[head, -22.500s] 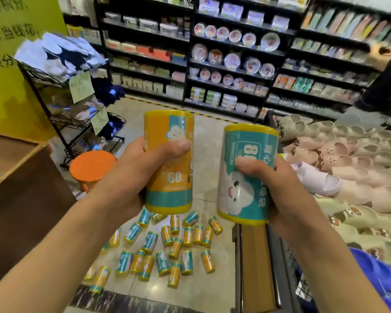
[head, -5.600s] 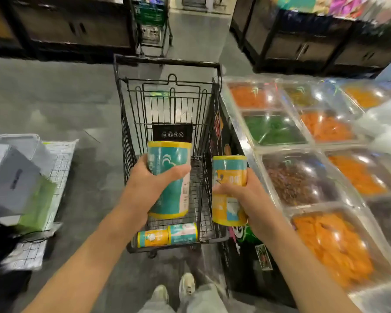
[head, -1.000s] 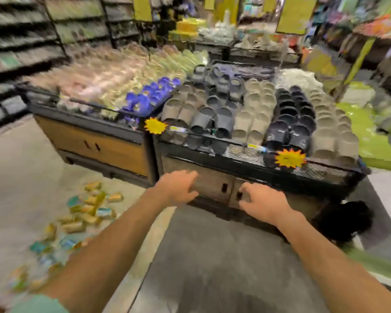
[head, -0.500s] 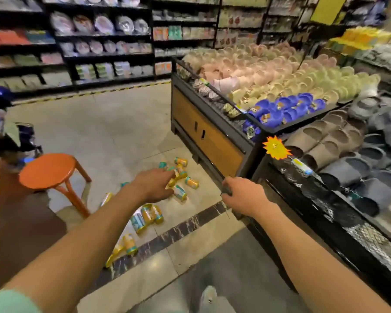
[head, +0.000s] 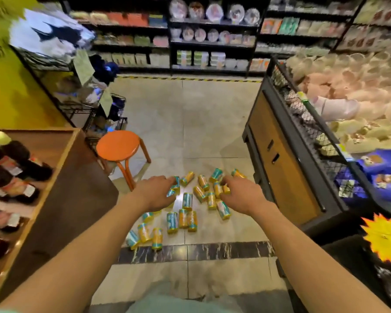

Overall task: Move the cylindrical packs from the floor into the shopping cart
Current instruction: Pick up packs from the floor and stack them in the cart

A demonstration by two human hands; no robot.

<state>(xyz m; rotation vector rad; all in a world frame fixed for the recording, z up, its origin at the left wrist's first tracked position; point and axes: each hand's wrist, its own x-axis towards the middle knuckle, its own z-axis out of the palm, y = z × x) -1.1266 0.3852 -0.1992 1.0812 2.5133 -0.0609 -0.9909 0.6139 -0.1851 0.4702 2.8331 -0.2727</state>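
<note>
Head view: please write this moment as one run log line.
left hand: empty, open | right hand: empty, open | packs: on floor | cart: not visible

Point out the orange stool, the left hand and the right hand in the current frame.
orange stool (head: 117, 144): head view, middle of the round seat.
left hand (head: 155, 192): head view, back of the hand.
right hand (head: 240, 192): head view, back of the hand.

yellow-and-teal cylindrical packs (head: 182, 218) on their sides, loosely scattered across the tiled floor (head: 190, 123)
</note>
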